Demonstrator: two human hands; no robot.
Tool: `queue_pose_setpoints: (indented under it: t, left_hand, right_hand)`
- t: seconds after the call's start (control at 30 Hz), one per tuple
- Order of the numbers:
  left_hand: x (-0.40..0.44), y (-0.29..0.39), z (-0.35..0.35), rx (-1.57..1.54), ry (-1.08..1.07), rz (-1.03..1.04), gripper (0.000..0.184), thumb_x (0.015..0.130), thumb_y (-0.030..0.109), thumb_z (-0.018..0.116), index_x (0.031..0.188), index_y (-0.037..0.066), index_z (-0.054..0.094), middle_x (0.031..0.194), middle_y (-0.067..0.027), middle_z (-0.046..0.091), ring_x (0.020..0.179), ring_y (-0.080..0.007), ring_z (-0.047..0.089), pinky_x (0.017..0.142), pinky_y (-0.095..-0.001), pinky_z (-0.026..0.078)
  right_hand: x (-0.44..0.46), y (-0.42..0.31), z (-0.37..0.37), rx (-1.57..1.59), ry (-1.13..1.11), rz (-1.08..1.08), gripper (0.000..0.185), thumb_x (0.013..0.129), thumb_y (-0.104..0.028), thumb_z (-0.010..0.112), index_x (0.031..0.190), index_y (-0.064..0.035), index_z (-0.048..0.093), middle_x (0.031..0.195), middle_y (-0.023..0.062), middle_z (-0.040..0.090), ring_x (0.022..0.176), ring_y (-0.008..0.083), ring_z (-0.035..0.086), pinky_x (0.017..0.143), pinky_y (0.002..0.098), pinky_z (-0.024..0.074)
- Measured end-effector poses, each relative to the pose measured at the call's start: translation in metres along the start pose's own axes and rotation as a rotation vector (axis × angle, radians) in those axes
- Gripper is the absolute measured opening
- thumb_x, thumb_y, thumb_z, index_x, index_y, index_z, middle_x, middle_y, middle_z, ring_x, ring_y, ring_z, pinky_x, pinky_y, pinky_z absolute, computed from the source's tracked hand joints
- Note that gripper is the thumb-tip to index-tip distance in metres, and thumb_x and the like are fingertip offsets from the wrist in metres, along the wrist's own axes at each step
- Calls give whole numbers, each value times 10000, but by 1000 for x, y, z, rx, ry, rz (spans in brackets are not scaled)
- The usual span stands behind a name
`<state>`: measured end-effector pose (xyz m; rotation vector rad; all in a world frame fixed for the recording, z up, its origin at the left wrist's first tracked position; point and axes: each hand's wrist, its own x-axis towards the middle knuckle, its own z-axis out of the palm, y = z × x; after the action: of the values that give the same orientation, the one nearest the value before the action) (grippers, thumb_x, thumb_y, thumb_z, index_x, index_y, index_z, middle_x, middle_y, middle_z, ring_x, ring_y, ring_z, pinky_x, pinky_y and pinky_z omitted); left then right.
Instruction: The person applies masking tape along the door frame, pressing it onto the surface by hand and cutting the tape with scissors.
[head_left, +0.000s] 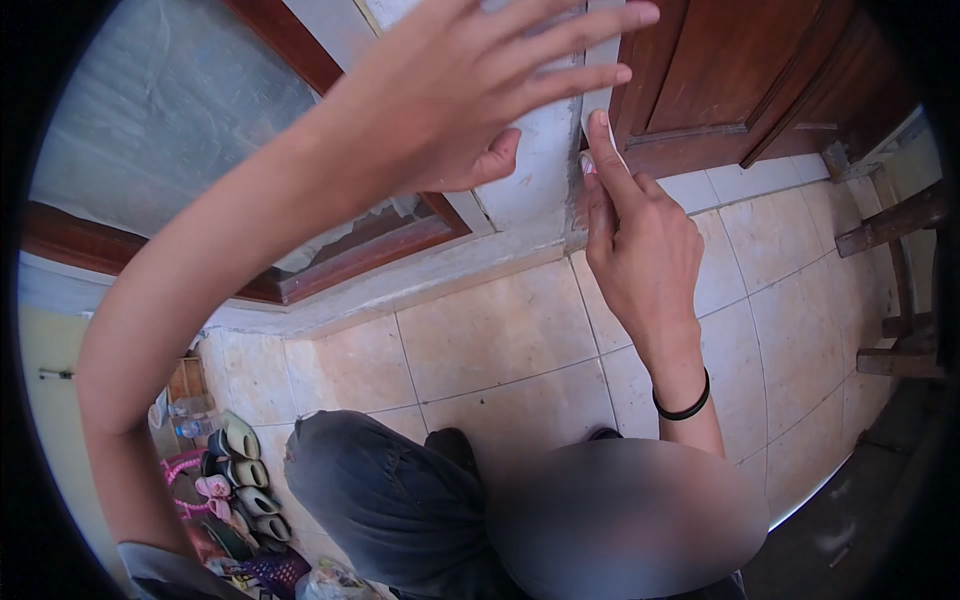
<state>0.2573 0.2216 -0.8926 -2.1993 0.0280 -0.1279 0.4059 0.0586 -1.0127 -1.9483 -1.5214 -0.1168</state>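
Observation:
My left hand (430, 95) is raised at the top centre, in front of a white wall strip, with its fingers spread and its thumb bent inward. Nothing shows in its grasp. Lower and to the right, my right hand (650, 240) wears a black band (683, 410) at the wrist. Its index finger points up along the wall edge beside the brown door (720, 70). Something small, pale and pinkish shows at its fingertips, too hidden to name. The two hands are apart.
A brown-framed window (180, 120) fills the upper left. Several shoes (245, 472) stand at lower left on the tiled floor (500, 330). Dark trousers (380, 500) and a blurred oval are below. Wooden furniture (900, 220) stands at right.

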Motion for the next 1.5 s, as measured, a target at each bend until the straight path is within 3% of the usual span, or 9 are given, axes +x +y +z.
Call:
queue_pose_setpoints:
  t: [0.07, 0.17, 0.27, 0.43, 0.53, 0.73, 0.8, 1.33, 1.5]
  left_hand:
    - [6, 5, -8, 19, 205, 6, 769, 919, 572, 623, 1618, 265, 528, 1795, -120, 262, 1677, -366, 150, 1342, -725, 49]
    - [1, 17, -15, 137, -102, -14, 746, 932, 532, 604, 1626, 271, 517, 1799, -115, 256, 1678, -365, 148, 1349, -711, 57]
    - [0, 17, 19, 66, 210, -29, 726, 937, 506, 599, 1619, 269, 525, 1792, -108, 279, 1677, -368, 148, 1349, -715, 58]
    - [-3, 16, 27, 106, 214, -31, 700, 939, 517, 618, 1595, 285, 551, 1777, -102, 312, 1675, -370, 149, 1346, -725, 47]
    - [1, 17, 28, 30, 200, -53, 707, 933, 510, 621, 1599, 284, 546, 1778, -98, 311, 1675, -365, 153, 1345, -724, 44]
    - [0, 23, 29, -34, 204, -89, 722, 922, 496, 627, 1606, 282, 536, 1780, -91, 309, 1674, -355, 160, 1344, -722, 40]
    - [-1, 24, 30, -47, 202, -95, 728, 918, 492, 629, 1608, 282, 532, 1781, -88, 308, 1674, -351, 163, 1344, -721, 38]
    - [-7, 30, 24, -80, 208, -132, 772, 888, 454, 645, 1626, 277, 504, 1786, -69, 302, 1672, -325, 182, 1342, -715, 25]
    - [-8, 33, 24, -87, 213, -139, 787, 879, 443, 650, 1632, 276, 495, 1788, -63, 300, 1671, -317, 188, 1341, -714, 21]
  right_hand:
    - [1, -1, 0, 2, -8, 4, 544, 1074, -189, 645, 1605, -272, 563, 786, 149, 698, 671, 335, 691, 621, 444, 516]
    - [-3, -1, -3, 53, -11, 23, 587, 1045, -133, 665, 1609, -252, 556, 880, 155, 743, 736, 340, 718, 665, 433, 540]
    - [-22, 8, 14, 153, 110, -14, 662, 1001, -94, 702, 1626, -232, 534, 918, 128, 731, 735, 305, 707, 623, 405, 538]
    - [-61, 27, 41, 194, 265, -56, 738, 959, -60, 735, 1642, -232, 517, 942, 63, 696, 678, 212, 634, 540, 327, 504]
    - [-68, 20, 38, 186, 226, -35, 701, 973, 13, 711, 1626, -178, 543, 953, 98, 732, 694, 204, 589, 621, 353, 493]
    - [-72, 31, 59, 37, 100, 78, 654, 1031, -89, 680, 1642, -263, 526, 743, 57, 602, 587, 188, 504, 555, 336, 456]
    - [-76, 37, 70, -29, 159, 24, 681, 1002, -121, 698, 1643, -276, 525, 709, 12, 524, 549, 168, 458, 434, 325, 379]
    - [-84, 45, 91, -90, -24, 70, 638, 1056, -182, 682, 1653, -310, 498, 675, 54, 502, 504, 224, 459, 478, 390, 409]
    - [-73, 45, 93, -81, -40, 13, 671, 1035, -205, 681, 1666, -272, 463, 717, 107, 572, 482, 310, 577, 433, 424, 418]
